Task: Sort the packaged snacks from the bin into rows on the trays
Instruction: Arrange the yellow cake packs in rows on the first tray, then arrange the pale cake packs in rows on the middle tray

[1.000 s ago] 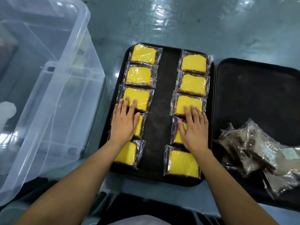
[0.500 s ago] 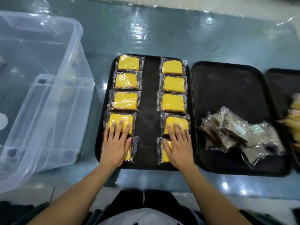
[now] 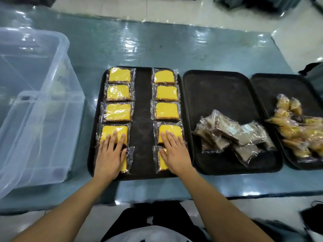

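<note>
Head view shows us leaning over three black trays side by side on a glossy blue table, with a clear plastic bin off to our left. On the left tray the yellow cake packets lie in two columns of five, each packet's long side running across the tray.

Our left hand lies flat, fingers straight and slightly spread, palm on the nearest packet of the left column and fingertips reaching onto the one above it. Our right hand lies the same way on the right column's nearest two packets. Neither hand grips anything; both only press down.

The relation we care about comes next. The unsorted brown packets sit heaped on the near half of the middle tray, directly to the right of our right hand and close to it, while our left hand is well apart from them, across the full width of the left tray. So we judge the right hand is the one to reach them, moving sideways rather than forward. The heap's packets point in mixed directions, so we would have to turn each one before laying it. The far half of that tray is bare. A second heap of golden packets lies on the right tray, farther off still.
</note>
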{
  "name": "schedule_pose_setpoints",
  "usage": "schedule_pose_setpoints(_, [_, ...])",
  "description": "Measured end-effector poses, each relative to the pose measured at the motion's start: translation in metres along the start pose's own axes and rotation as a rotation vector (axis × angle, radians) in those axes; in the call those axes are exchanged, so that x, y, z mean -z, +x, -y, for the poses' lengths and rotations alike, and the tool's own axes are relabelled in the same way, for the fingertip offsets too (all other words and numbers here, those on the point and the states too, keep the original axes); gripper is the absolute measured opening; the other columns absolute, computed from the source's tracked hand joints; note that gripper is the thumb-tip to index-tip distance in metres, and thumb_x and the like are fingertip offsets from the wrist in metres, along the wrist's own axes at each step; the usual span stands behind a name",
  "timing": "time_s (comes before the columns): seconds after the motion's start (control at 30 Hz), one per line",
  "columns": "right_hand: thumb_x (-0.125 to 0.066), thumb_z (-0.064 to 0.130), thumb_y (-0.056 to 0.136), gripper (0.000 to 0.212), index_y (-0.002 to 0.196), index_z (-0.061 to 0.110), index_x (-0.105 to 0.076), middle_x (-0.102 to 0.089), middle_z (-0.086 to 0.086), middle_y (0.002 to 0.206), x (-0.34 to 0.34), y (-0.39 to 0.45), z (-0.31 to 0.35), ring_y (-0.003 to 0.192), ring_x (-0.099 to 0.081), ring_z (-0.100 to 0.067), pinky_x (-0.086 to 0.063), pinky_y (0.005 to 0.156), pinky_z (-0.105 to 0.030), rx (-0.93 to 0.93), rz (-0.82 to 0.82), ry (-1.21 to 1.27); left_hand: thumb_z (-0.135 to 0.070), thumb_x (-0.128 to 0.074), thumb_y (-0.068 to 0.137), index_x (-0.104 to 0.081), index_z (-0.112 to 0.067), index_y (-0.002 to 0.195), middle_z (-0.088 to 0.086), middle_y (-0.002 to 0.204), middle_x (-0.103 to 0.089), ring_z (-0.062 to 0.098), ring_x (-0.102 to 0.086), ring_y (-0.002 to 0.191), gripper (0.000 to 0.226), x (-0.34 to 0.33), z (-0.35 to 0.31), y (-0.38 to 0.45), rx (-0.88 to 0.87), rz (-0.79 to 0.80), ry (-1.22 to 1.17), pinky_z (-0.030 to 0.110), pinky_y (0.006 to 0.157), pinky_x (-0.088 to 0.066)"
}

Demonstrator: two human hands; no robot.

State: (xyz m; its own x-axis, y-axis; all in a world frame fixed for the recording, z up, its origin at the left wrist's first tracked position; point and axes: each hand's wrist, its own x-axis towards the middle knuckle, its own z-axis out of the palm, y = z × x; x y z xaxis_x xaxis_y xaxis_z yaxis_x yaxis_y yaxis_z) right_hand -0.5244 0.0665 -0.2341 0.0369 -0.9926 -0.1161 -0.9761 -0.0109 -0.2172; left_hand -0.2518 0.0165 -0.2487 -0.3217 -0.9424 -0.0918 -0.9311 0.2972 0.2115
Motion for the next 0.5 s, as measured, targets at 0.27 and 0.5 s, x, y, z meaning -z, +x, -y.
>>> schedule_pose_setpoints(0.27, [-0.052,0.031,0.099,0.054,0.151,0.019,-0.045,-0.049,-0.004,0.151,0.073,-0.031,-0.041,0.140,-0.043,-0.021,-0.032,0.117,-0.045,-0.099,-0.341,0.105,-0.038,-0.035,0.101,-0.040,-0.020,0.151,0.010,0.156,-0.039,0.034,-0.037,0.141,0.053,0.035,-0.095,0.012,-0.101,-0.074,-0.075,0.052,0.112,-0.036])
schedule_pose_setpoints(0.5, [-0.070,0.029,0.084,0.068,0.147,0.021,-0.046,-0.052,-0.003,0.144,0.113,-0.064,-0.167,0.130,-0.047,-0.027,-0.037,0.110,-0.046,-0.302,-0.364,0.022,-0.025,-0.046,0.097,-0.046,-0.021,0.147,0.002,0.151,-0.047,0.028,-0.043,0.136,0.050,0.044,-0.254,0.041,-0.398,-0.177,-0.115,0.046,0.111,-0.038])
